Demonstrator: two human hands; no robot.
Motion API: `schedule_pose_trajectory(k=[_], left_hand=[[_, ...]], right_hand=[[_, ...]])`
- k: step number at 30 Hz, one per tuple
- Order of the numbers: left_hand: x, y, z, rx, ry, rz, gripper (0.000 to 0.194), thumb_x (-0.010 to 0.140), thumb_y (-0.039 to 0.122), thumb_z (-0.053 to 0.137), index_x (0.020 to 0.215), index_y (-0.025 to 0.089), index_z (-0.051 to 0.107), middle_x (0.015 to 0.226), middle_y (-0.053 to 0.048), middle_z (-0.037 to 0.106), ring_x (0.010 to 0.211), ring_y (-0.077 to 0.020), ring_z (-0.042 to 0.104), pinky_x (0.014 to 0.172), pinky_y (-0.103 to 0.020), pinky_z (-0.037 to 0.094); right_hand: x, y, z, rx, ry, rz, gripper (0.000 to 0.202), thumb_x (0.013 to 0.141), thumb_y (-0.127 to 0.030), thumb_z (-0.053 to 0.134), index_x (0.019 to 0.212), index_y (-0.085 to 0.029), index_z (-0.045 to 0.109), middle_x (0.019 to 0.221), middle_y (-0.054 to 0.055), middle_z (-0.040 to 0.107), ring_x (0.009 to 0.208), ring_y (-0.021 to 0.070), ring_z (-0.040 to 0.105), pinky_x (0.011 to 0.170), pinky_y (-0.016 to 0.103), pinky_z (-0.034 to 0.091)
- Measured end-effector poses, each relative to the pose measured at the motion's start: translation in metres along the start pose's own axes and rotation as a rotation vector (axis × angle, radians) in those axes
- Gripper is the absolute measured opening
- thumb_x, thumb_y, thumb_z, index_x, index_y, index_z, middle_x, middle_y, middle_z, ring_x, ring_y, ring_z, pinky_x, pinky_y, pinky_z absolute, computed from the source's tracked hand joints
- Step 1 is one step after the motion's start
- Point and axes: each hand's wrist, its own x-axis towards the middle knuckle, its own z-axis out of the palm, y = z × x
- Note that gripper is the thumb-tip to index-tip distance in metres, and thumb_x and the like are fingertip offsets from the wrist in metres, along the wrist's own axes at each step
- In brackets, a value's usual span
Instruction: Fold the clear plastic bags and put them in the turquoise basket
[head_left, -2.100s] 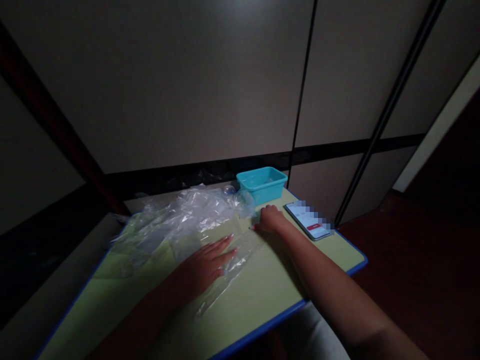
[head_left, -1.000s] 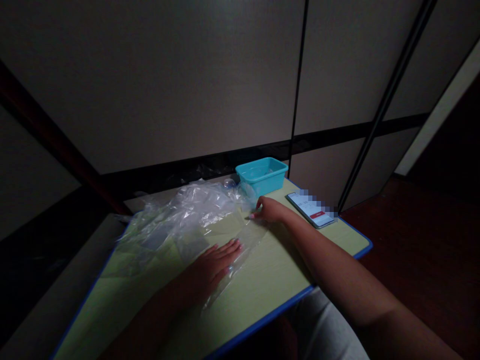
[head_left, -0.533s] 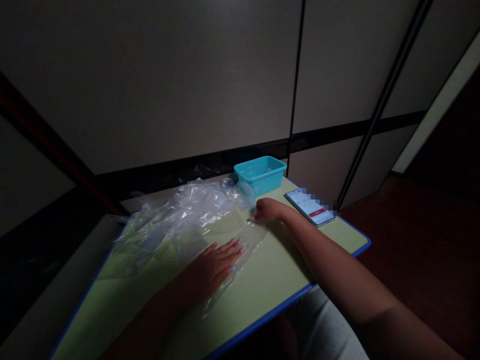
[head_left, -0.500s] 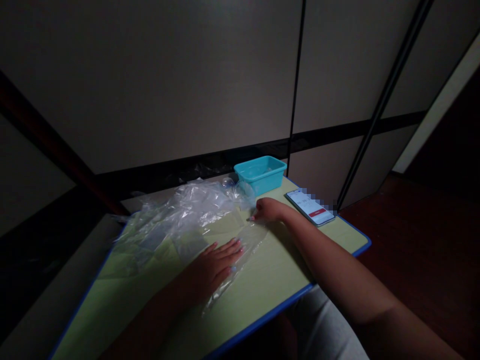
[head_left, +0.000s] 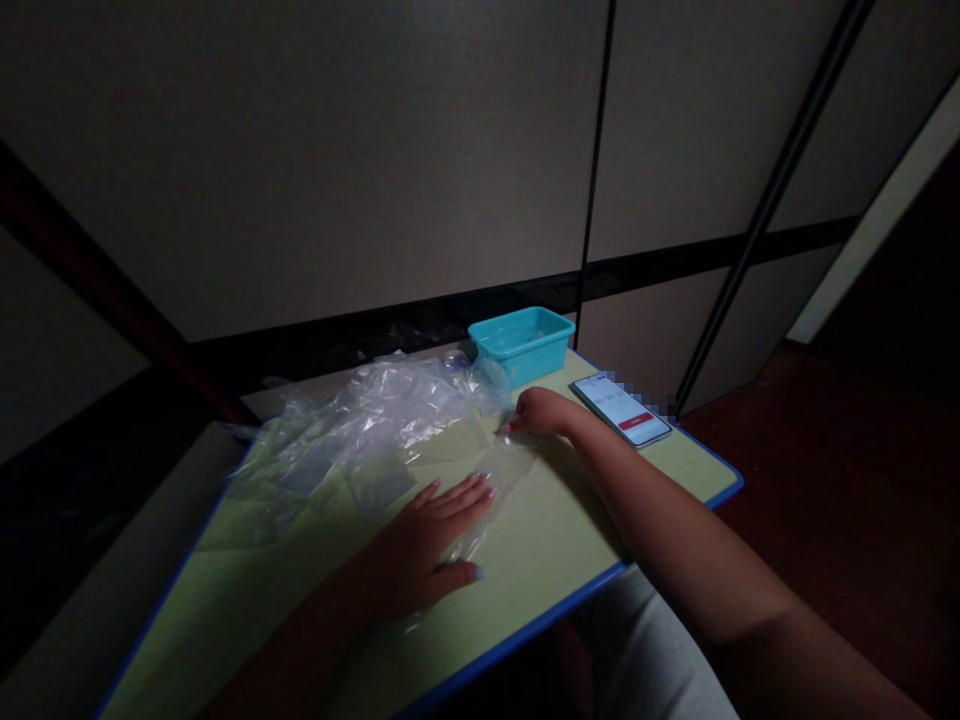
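Observation:
A clear plastic bag (head_left: 501, 487) lies stretched out on the yellow-green tabletop (head_left: 559, 540). My left hand (head_left: 442, 530) rests flat across it, fingers extended and thumb spread away. At the bag's far end my right hand (head_left: 534, 412) is closed, thumb and fingertips pinching its edge. Beyond the left hand, a loose heap of clear plastic bags (head_left: 397, 410) spreads over the back left of the table. Part of the stretched bag is hidden under the left palm.
Behind my right hand stands a turquoise plastic basket (head_left: 529, 360) with something clear inside. A lit phone (head_left: 626, 412) lies to the right, near the table's blue edge (head_left: 540, 622). Cabinet panels (head_left: 390, 170) rise right behind the table.
My left thumb has swung out from the fingers, and the palm lies flatter on the bag. My right hand stays pinched at the far end, almost unmoved.

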Motion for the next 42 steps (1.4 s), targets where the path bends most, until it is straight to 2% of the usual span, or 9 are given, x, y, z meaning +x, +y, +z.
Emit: schedule_pose_trajectory(k=[7, 13, 18, 24, 29, 33, 37, 42], left_hand=[[-0.003, 0.006, -0.004, -0.048, 0.043, 0.028, 0.077, 0.082, 0.066, 0.034, 0.143, 0.025, 0.012, 0.150, -0.007, 0.007, 0.136, -0.0288, 0.010, 0.108, -0.052, 0.011], [-0.002, 0.017, -0.005, -0.034, 0.054, 0.048, 0.077, 0.084, 0.058, 0.043, 0.143, 0.017, 0.015, 0.150, -0.010, 0.003, 0.136, -0.0306, 0.009, 0.109, -0.045, 0.019], [-0.001, 0.018, -0.003, -0.038, 0.062, 0.077, 0.077, 0.083, 0.056, 0.045, 0.143, 0.017, 0.016, 0.150, -0.012, 0.005, 0.136, -0.0319, 0.010, 0.108, -0.047, 0.022], [0.001, 0.022, 0.001, 0.002, 0.046, 0.093, 0.080, 0.081, 0.060, 0.047, 0.143, 0.019, 0.017, 0.150, -0.011, 0.008, 0.136, -0.0308, 0.011, 0.109, -0.048, 0.018], [0.000, 0.016, 0.001, 0.031, 0.106, 0.065, 0.068, 0.086, 0.057, 0.041, 0.141, 0.023, 0.022, 0.150, -0.008, 0.012, 0.136, -0.0292, 0.013, 0.109, -0.049, 0.014], [-0.002, 0.016, -0.003, -0.015, 0.058, 0.050, 0.072, 0.086, 0.060, 0.038, 0.143, 0.023, 0.015, 0.151, -0.007, 0.006, 0.136, -0.0290, 0.011, 0.109, -0.046, 0.019], [-0.003, 0.022, -0.002, 0.034, -0.013, 0.026, 0.083, 0.080, 0.065, 0.042, 0.144, 0.022, 0.009, 0.151, -0.009, 0.002, 0.136, -0.0305, 0.008, 0.109, -0.047, 0.016], [-0.003, 0.023, 0.001, 0.072, -0.020, 0.018, 0.086, 0.080, 0.065, 0.043, 0.144, 0.022, 0.005, 0.151, -0.009, 0.003, 0.136, -0.0295, 0.009, 0.109, -0.046, 0.015]], right_hand=[[-0.003, -0.002, -0.002, -0.064, -0.006, -0.001, 0.038, 0.072, -0.043, 0.065, 0.095, -0.013, 0.068, 0.087, 0.010, 0.069, 0.072, 0.0185, 0.061, 0.058, 0.023, 0.040], [-0.001, -0.001, 0.000, -0.104, -0.009, -0.021, 0.035, 0.073, -0.042, 0.063, 0.092, -0.013, 0.070, 0.088, 0.010, 0.069, 0.074, 0.0193, 0.062, 0.058, 0.023, 0.040], [-0.002, -0.001, -0.001, -0.127, -0.023, -0.024, 0.035, 0.076, -0.042, 0.060, 0.092, -0.011, 0.070, 0.090, 0.012, 0.069, 0.075, 0.0199, 0.062, 0.059, 0.023, 0.040], [0.000, -0.002, 0.001, -0.139, -0.020, -0.017, 0.048, 0.085, -0.050, 0.044, 0.096, -0.010, 0.067, 0.097, 0.017, 0.067, 0.082, 0.0216, 0.062, 0.062, 0.023, 0.041], [0.001, -0.001, 0.002, -0.150, -0.031, -0.007, 0.048, 0.085, -0.050, 0.043, 0.098, -0.010, 0.067, 0.098, 0.017, 0.067, 0.084, 0.0228, 0.062, 0.064, 0.024, 0.042], [0.002, 0.001, 0.002, -0.133, -0.026, -0.003, 0.047, 0.085, -0.049, 0.045, 0.100, -0.009, 0.066, 0.096, 0.016, 0.067, 0.085, 0.0231, 0.062, 0.067, 0.025, 0.043], [0.003, 0.002, 0.001, -0.141, -0.046, -0.026, 0.046, 0.084, -0.047, 0.047, 0.097, -0.008, 0.068, 0.093, 0.018, 0.067, 0.085, 0.0235, 0.062, 0.068, 0.025, 0.043], [0.005, 0.004, -0.001, -0.168, -0.064, -0.072, 0.044, 0.082, -0.046, 0.052, 0.091, -0.006, 0.070, 0.087, 0.018, 0.067, 0.082, 0.0232, 0.062, 0.067, 0.025, 0.044]])
